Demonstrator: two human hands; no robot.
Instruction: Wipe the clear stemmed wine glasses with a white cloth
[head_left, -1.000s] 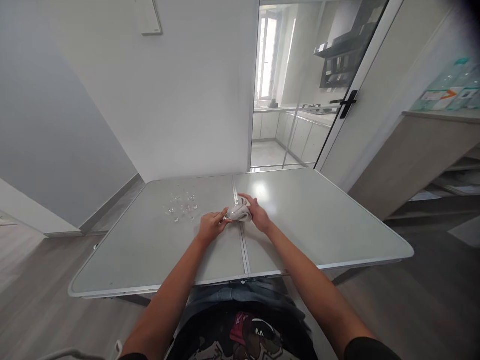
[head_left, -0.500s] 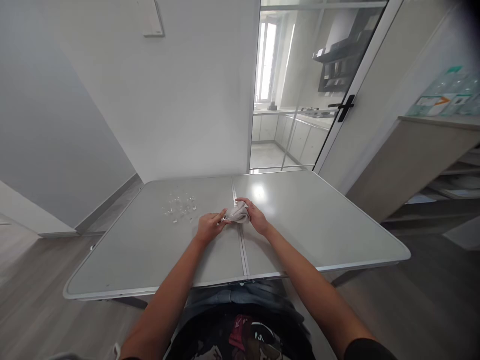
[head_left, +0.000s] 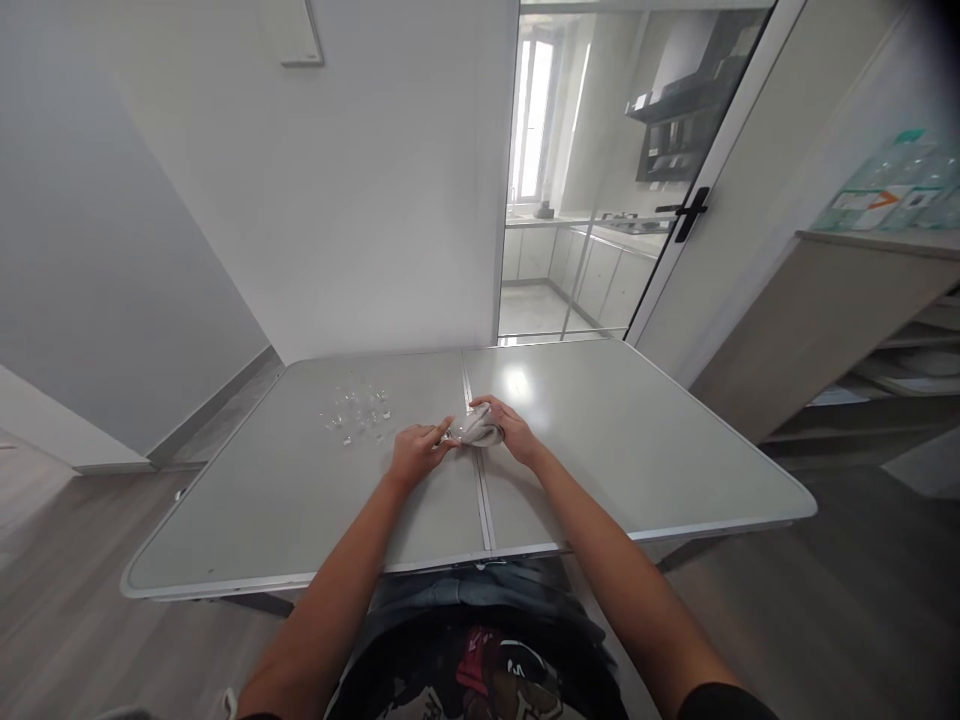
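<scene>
My left hand is closed, with thumb and fingers pinching a small clear, shiny object. Its exact kind is too small to make out. Wrapped around a crumpled pale grey cloth is my right hand. The cloth meets the clear object between my hands, just above the metal seam of the table, and partly hides it. To the left of my hands, several small transparent pieces lie scattered on the pale table.
A white wall stands behind the table. Beyond its right part is a glass door with a black handle. At far right, clear bottles stand on a wooden shelf unit.
The cloth has shifted slightly and its folds look different around the clear object. Both hands keep nearly the same place; the whole view has moved a little.
</scene>
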